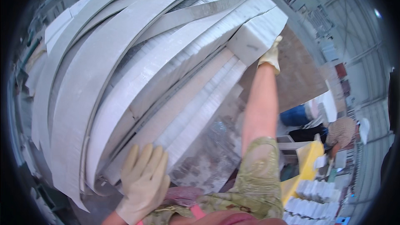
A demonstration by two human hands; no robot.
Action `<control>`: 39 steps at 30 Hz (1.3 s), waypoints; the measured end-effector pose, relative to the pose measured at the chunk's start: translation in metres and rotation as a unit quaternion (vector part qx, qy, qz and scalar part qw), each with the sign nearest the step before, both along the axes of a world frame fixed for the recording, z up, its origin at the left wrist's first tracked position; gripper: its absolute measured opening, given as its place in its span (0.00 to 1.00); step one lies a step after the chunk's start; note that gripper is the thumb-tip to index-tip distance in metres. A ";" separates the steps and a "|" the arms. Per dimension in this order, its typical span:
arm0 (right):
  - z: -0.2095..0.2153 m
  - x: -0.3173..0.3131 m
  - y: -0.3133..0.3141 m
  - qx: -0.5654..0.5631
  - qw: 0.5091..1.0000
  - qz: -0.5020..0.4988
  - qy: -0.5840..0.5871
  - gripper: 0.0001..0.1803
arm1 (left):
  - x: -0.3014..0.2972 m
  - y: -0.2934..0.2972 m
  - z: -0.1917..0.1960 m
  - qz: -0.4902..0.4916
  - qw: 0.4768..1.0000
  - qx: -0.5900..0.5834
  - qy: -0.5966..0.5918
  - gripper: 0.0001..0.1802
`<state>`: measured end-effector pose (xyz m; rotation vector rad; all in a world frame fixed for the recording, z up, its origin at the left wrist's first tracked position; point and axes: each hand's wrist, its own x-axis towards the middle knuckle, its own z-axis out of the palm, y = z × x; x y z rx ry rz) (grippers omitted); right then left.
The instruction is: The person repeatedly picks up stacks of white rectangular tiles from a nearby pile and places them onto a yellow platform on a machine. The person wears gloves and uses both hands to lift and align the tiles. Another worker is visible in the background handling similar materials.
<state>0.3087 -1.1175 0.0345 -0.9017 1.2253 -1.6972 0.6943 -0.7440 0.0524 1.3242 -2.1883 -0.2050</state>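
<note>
A big stack of long pale stone slabs (125, 79) leans across most of the head view, running from lower left to upper right. My left hand (143, 181), in a cream glove, lies flat with its fingers spread on the near lower end of one slab. My right arm stretches far out. My gloved right hand (271, 56) grips the far end of a white stone slab (258, 31), beside its broken-looking square end face.
A mottled grey slab (208, 154) lies under the stack near me. Lower right, another person (339, 131) in a patterned top bends over a yellow cart (306, 158) by rows of small white stone pieces (312, 200). Racks stand at the upper right.
</note>
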 end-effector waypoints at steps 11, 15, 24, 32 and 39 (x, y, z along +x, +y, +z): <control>-0.007 0.027 0.060 -0.023 0.994 -0.103 -0.024 0.47 | -0.002 0.004 0.003 -0.008 0.999 0.027 -0.026 0.30; -0.017 0.073 0.089 -0.060 0.996 -0.056 -0.032 0.47 | -0.006 0.008 0.001 0.004 0.999 0.009 -0.043 0.27; -0.081 0.048 0.375 0.172 0.985 -0.011 -0.028 0.44 | -0.004 0.013 -0.023 0.009 0.994 -0.112 0.003 0.22; -0.237 0.024 0.724 0.378 0.918 0.079 0.089 0.39 | -0.009 0.024 -0.020 -0.011 0.983 -0.180 -0.018 0.17; -0.311 -0.062 0.954 0.481 0.845 0.058 0.229 0.35 | -0.183 0.165 -0.034 -0.288 0.940 -0.180 0.035 0.13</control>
